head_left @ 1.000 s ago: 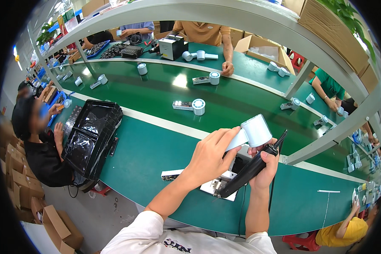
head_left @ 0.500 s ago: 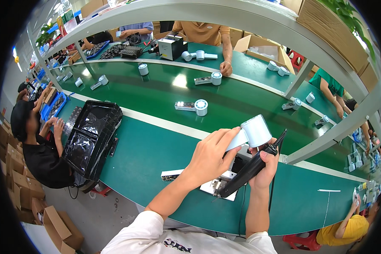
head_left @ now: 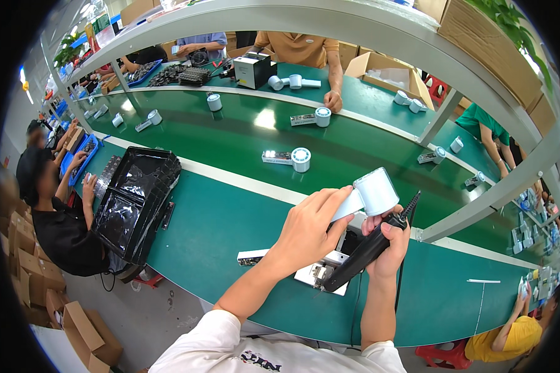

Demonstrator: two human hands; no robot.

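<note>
A pale blue handheld fan (head_left: 378, 191) is in my left hand (head_left: 310, 227), whose fingers close round its handle while the round head points up and right. My right hand (head_left: 389, 252) grips a black corded electric screwdriver (head_left: 356, 261), slanted with its lower end down and left. The right fingertips are close under the fan head; whether they touch it I cannot tell. Below both hands, a small white and metal fixture (head_left: 317, 275) rests on the green bench, partly covered by the screwdriver. A white part with exposed electronics (head_left: 251, 257) lies beside my left forearm.
Beyond the bench a green conveyor belt (head_left: 230, 140) carries several fans, one open-handled fan (head_left: 300, 160) nearest. A black tray (head_left: 137, 202) stands at left near a co-worker in black (head_left: 65, 224). A slanted grey frame post (head_left: 479, 189) rises at right; a shelf beam (head_left: 261, 28) crosses above.
Fans on the belt have shifted slightly right. The co-worker at left has moved one hand out to the blue bin. My own hands have barely moved.
</note>
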